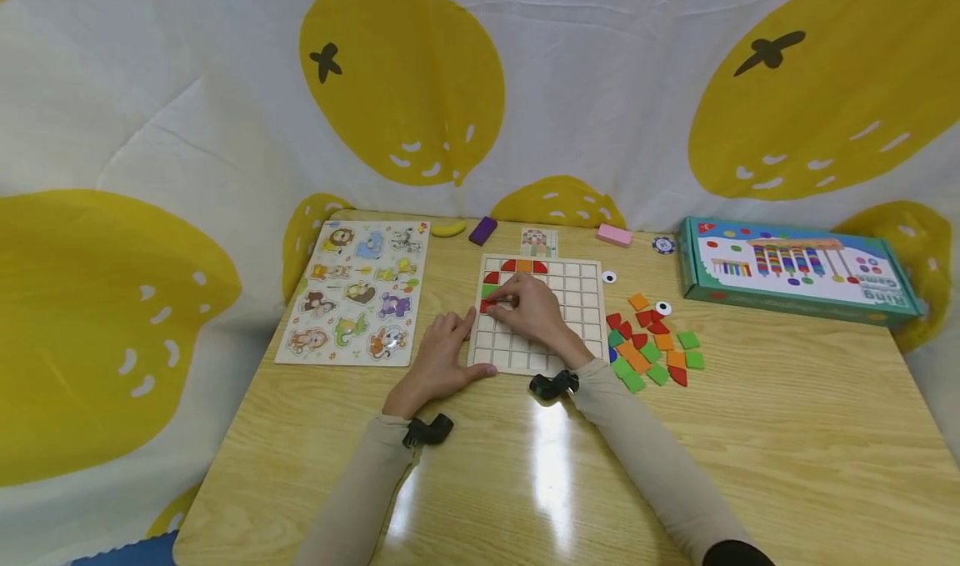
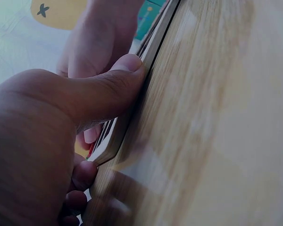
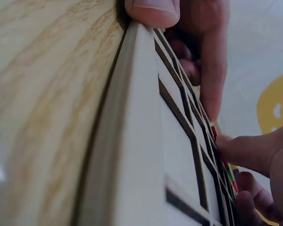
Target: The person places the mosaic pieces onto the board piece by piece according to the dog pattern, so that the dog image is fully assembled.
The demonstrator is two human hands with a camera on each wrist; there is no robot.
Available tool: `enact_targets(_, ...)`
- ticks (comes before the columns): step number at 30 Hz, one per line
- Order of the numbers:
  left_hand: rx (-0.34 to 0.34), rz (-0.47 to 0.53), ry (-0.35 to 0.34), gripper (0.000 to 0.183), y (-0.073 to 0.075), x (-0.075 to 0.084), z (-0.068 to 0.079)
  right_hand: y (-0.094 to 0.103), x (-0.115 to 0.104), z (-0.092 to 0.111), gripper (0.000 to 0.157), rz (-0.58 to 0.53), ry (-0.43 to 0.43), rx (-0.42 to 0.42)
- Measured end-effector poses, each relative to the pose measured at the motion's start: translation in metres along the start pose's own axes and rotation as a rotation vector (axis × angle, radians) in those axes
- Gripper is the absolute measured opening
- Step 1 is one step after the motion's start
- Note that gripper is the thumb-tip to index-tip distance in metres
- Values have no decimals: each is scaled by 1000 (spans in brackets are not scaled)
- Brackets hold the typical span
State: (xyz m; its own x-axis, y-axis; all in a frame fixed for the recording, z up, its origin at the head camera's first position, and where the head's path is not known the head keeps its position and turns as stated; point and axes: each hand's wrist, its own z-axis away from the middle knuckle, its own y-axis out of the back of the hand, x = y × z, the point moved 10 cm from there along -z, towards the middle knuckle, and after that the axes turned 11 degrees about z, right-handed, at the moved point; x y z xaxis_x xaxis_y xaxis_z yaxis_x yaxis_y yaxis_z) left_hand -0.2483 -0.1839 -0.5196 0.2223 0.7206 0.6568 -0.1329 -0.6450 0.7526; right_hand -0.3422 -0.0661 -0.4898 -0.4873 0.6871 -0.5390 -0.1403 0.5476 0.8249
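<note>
A pale wooden grid board (image 1: 592, 309) lies on the table. My left hand (image 1: 438, 356) braces its near left corner, with fingers along the left edge. In the left wrist view the thumb (image 2: 118, 80) presses the near edge. My right hand (image 1: 534, 309) reaches over the board and pinches a red tile (image 1: 485, 307) at the leftmost column. Just above it sits a green tile (image 1: 489, 290), with a red quarter-round tile (image 1: 491, 277) beyond. In the top row an orange tile (image 1: 523, 266) lies between two red quarter-rounds.
Loose red, green and orange tiles (image 1: 657, 374) lie right of the board. An animal puzzle (image 1: 318, 287) stands left, a boxed ring game (image 1: 795, 270) at the back right. Behind the board are a pattern card (image 1: 551, 241), purple block (image 1: 483, 231), pink block (image 1: 614, 235) and toy banana (image 1: 448, 229).
</note>
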Motion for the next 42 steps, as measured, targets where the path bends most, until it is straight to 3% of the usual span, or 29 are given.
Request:
enact_targets(6, -1, -4, 5, 108, 0, 0, 1, 4, 1, 3, 16, -30, 28, 24)
enact_targets(11, -7, -1, 18, 108, -1, -1, 0, 31, 20, 17, 23, -84, 44, 20)
enact_targets(15, -7, -5, 31, 108, 0, -2, 1, 72, 58, 38, 28, -8, 4, 0)
enact_targets(19, -8, 7, 36, 107, 1, -2, 3, 109, 107, 64, 31, 133, -115, -23)
enact_targets(25, -2, 13, 21, 108, 0, 1, 3, 146, 156, 105, 33, 335, -280, -9)
enact_targets(31, 8, 14, 24, 109, 1, -2, 5, 151, 167, 116, 25, 400, -313, 27)
enact_targets(37, 4, 17, 20, 108, 1, -1, 5, 147, 171, 117, 23, 352, -382, 19)
enact_targets(42, -5, 17, 16, 107, 0, 1, 3, 146, 167, 114, 18, 283, -364, 7)
